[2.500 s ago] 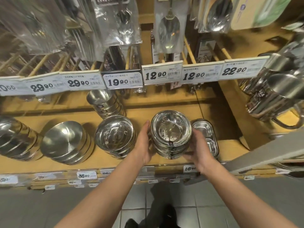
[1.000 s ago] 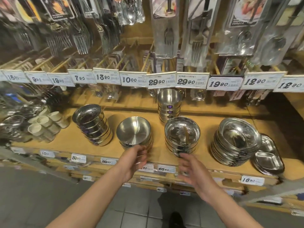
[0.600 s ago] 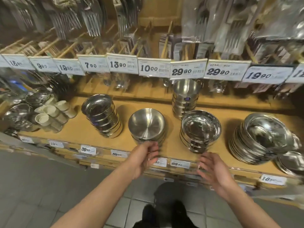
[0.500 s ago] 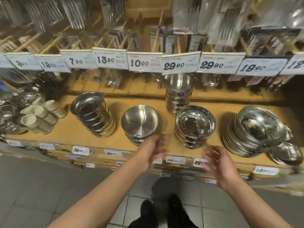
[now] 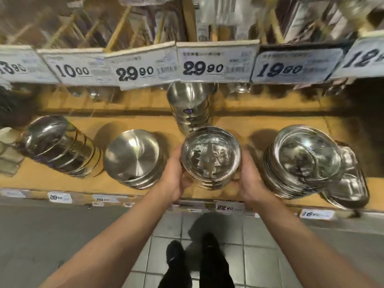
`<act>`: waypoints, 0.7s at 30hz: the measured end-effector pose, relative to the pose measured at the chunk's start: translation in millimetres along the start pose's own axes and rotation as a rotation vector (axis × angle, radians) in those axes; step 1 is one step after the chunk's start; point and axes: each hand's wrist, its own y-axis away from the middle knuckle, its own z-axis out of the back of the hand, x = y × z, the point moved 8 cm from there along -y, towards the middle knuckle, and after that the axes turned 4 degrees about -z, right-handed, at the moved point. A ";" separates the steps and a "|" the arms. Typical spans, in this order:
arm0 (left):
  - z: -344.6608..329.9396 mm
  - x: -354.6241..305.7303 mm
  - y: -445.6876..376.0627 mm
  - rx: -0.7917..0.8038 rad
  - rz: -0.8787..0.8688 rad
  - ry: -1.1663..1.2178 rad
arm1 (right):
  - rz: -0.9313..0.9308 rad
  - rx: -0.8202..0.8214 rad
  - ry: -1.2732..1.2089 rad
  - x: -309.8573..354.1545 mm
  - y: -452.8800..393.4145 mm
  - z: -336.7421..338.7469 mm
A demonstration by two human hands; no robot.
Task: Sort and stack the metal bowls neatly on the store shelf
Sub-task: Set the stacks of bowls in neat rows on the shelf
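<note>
Both hands are pressed against a short stack of metal bowls (image 5: 211, 156) at the front of the wooden shelf (image 5: 245, 125): the left hand (image 5: 176, 175) is cupped on its left side, the right hand (image 5: 250, 177) on its right. An upturned bowl stack (image 5: 133, 161) is seen just beside it on the left, a wider plate stack (image 5: 301, 163) on the right, and taller cups (image 5: 190, 107) behind.
</note>
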 end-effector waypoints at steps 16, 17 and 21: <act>-3.7 2.5 51.9 0.129 -0.006 -0.025 | 0.115 0.130 0.049 -0.7 71.6 0.1; 2.1 0.5 60.6 0.138 -0.014 -0.025 | 0.130 0.140 0.053 -0.7 83.2 -4.8; 38.4 -14.6 99.1 0.162 -0.090 0.007 | 0.187 0.144 0.096 -7.3 132.2 -37.6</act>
